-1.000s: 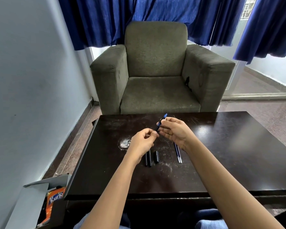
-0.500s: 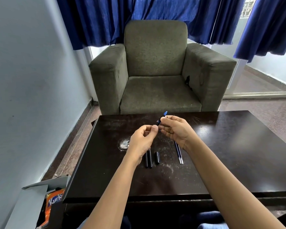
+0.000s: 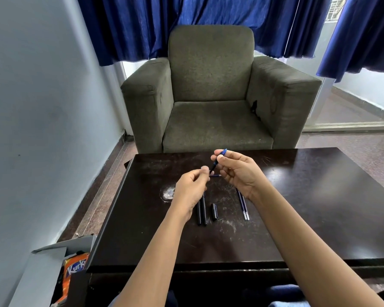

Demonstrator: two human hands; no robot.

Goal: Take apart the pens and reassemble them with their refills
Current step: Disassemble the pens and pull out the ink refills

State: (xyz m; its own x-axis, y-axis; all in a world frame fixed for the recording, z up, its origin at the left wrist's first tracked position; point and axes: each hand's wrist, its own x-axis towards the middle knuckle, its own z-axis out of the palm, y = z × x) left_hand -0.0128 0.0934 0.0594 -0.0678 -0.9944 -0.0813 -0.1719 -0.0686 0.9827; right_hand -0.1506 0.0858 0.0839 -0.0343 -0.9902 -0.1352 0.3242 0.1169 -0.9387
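Head view: the right hand (image 3: 237,173) pinches the pen (image 3: 213,166) above the counter (image 3: 319,196). The pen's axis is tilted, blue tip far-right, lower end just beside the left hand (image 3: 191,189). Left fingertips are pinched together; contents cannot be told. Likely next: left works the lower end.

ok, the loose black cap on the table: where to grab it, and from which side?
Pinch the cap across its short width, about mid-length, coming straight down from above. It lies flat on the table, long axis pointing roughly away from the person, so both long sides are exposed. The two barrels lie close on its left; the side toward the refills has more room.
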